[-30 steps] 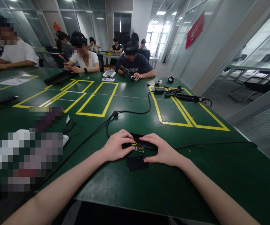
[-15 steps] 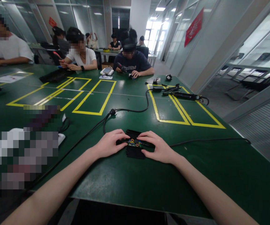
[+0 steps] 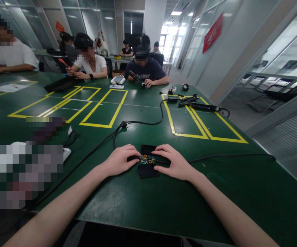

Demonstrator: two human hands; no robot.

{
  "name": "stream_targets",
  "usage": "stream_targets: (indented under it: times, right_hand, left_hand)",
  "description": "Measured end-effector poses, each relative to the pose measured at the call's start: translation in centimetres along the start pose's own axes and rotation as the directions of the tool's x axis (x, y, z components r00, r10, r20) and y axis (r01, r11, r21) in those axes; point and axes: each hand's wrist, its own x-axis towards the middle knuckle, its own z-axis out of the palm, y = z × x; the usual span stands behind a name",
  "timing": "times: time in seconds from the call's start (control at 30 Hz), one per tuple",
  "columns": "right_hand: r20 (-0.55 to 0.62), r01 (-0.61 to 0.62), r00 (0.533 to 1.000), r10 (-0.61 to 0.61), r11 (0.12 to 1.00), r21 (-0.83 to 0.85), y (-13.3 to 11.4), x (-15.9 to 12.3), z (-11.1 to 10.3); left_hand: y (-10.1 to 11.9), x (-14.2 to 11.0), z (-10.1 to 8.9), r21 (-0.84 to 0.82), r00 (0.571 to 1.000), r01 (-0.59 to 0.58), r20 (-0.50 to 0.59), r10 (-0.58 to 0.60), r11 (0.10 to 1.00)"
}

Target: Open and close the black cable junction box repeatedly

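Observation:
A small green circuit board (image 3: 146, 160) with copper-coloured coils lies near the front of the table, cables running off both ends. Beyond it is one black casing half (image 3: 147, 148); on the near side lies the other black casing half (image 3: 148, 171). My left hand (image 3: 120, 159) pinches the board's left end where the cable meets it. At the right end, my right hand (image 3: 175, 163) arches over the cable with thumb and fingers apart. Its fingertips reach the far half and its thumb touches the near half's edge.
A black cable (image 3: 94, 151) with a plug (image 3: 123, 124) crosses the green table (image 3: 148, 209). Yellow tape rectangles mark the surface. Black tools (image 3: 202, 107) lie at the far right, a black tray (image 3: 62, 84) at the far left. Several people sit around; one (image 3: 148, 68) works opposite.
The two casing halves have moved apart, the near one toward me, and more of the circuit board shows between them. Both hands stay almost in place.

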Motion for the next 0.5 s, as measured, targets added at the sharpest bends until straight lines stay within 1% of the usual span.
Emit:
stream_targets:
  times: [0.13, 0.3, 0.4, 0.5]
  right_hand:
    - [-0.023, -0.01, 1.0, 0.009, 0.998, -0.058, -0.4, 0.2, 0.6]
    - [-0.025, -0.022, 0.999, 0.019, 0.996, -0.085, -0.6, 0.2, 1.0]
    - [-0.023, -0.027, 0.999, 0.026, 0.997, -0.073, -0.6, 0.2, 0.7]
    - [-0.036, -0.074, 0.997, 0.073, 0.997, -0.031, -0.3, 0.0, -0.2]
  left_hand:
    - [-0.1, 0.1, 0.1, 0.004, 0.999, 0.024, -0.025, -0.024, 1.0]
    - [-0.3, 0.2, 0.2, 0.007, 0.998, 0.058, -0.039, -0.058, 0.998]
    - [-0.3, 0.2, 0.3, 0.011, 0.997, 0.069, -0.038, -0.069, 0.998]
    - [-0.3, 0.2, 0.3, 0.019, 0.997, 0.074, -0.021, -0.074, 0.997]
